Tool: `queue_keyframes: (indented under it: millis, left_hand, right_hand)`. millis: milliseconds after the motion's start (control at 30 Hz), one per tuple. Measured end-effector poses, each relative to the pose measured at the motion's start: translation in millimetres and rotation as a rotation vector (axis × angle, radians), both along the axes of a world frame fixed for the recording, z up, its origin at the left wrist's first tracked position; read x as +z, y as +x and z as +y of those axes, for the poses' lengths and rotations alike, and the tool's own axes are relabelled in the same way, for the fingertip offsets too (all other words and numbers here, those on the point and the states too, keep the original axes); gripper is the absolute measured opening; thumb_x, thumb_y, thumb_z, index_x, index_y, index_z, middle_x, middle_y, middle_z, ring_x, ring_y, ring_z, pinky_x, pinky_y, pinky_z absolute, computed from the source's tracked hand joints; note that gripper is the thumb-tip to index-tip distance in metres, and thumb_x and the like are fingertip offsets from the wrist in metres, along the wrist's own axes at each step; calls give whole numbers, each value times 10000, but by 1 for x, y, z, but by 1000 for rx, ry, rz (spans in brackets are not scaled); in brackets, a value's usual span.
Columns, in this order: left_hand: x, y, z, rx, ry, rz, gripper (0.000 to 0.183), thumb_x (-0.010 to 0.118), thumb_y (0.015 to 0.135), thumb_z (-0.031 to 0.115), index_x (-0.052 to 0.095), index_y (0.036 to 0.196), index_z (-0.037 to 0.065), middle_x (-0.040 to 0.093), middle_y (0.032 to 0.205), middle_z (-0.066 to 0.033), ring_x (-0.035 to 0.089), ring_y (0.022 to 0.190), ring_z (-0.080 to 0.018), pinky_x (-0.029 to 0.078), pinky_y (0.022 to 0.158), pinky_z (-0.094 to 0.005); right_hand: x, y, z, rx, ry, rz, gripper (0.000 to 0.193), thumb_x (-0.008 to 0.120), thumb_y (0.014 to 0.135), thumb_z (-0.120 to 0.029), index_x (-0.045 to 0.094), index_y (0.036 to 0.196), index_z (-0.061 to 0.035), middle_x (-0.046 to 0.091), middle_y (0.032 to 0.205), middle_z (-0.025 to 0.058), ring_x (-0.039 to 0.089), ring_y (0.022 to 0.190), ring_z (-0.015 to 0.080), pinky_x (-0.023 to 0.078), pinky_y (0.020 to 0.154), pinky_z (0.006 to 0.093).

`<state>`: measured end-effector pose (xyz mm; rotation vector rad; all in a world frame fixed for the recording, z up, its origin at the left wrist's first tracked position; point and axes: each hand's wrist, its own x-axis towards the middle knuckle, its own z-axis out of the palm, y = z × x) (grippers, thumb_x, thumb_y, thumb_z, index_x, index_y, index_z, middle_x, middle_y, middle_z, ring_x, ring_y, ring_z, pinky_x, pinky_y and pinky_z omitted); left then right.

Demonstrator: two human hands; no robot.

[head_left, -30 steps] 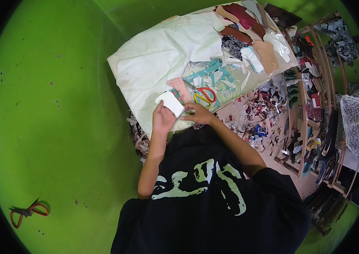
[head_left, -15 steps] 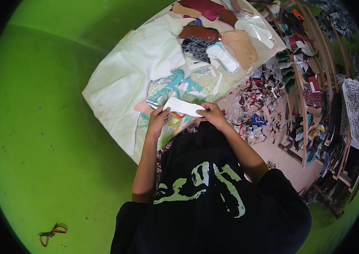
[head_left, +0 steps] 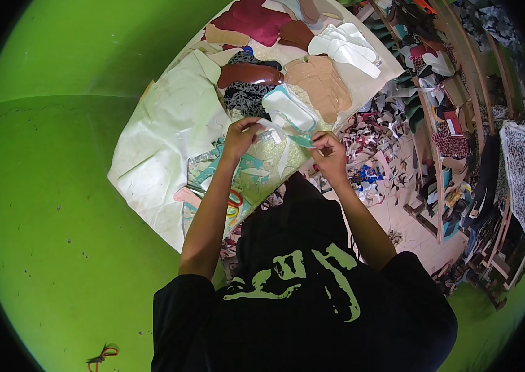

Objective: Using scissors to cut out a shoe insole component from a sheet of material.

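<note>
My left hand (head_left: 242,140) is over the table with thumb and fingertips closed on the end of a thin white strip (head_left: 270,126). To the right, my right hand (head_left: 329,155) pinches at the end of a narrow teal strip (head_left: 301,141). Whether the two strips are one piece, I cannot tell. Just beyond both hands lies a stack of white, teal-edged sole-shaped pieces (head_left: 288,109). Scissors with red and yellow handles (head_left: 234,203) rest by my left forearm, partly hidden by it. Teal and clear scraps (head_left: 253,164) lie beneath my hands.
White sheeting (head_left: 157,149) covers the table's left side. Tan pieces (head_left: 321,84), brown pieces (head_left: 250,75), maroon pieces (head_left: 253,23) and white pieces (head_left: 346,48) sit farther back. Scraps (head_left: 367,152) litter the floor at right, beside loaded wooden shelves (head_left: 445,142). A green wall (head_left: 39,186) stands left.
The broad white piece that both hands held is no longer seen flat between them. My hands have moved farther over the table and apart, now at narrow strips. The view has shifted.
</note>
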<state>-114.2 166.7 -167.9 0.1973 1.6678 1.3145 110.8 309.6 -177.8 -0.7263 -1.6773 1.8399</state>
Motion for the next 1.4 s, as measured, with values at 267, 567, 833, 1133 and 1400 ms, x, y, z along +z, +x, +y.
queue_keyframes:
  millis: [267,567,833,1133,1400]
  left_hand:
    - [-12,-3,35,118,19,-294,273,593,901,46,675,1162,33,678,1053,-83,626,874,-114,530,794,-252]
    - [-27,-29,84,-81,57,396,256,696,833,31,692,1088,45,710,961,-82,646,821,-128,515,733,-269]
    - [-32,-9,21,-50,-65,343,232,667,864,79,685,1092,40,705,1029,-105,668,921,-180,515,811,-298]
    - [-31,67,-154,330,-107,125,219,627,918,90,646,1126,26,674,1060,-60,637,888,-118,506,782,-264]
    - [-35,125,-299,844,-98,76,233,621,890,53,648,1121,72,658,1063,-29,646,931,-143,516,774,-291]
  right_hand:
    - [1,-5,14,-27,124,-231,240,678,806,104,623,1015,-2,556,1059,55,587,844,100,490,755,212]
    - [2,-30,32,-132,118,-331,306,708,787,47,572,1057,1,529,1085,111,601,875,193,532,745,277]
    - [-11,-29,22,111,148,-543,370,749,762,-71,562,1078,-27,497,1130,154,599,940,288,536,790,373]
    - [-29,-52,-39,583,93,-635,300,743,810,-184,593,998,-3,666,946,130,655,753,243,523,725,349]
    - [-27,-91,-168,943,351,-514,269,730,814,-162,623,991,10,688,931,138,680,847,244,532,769,345]
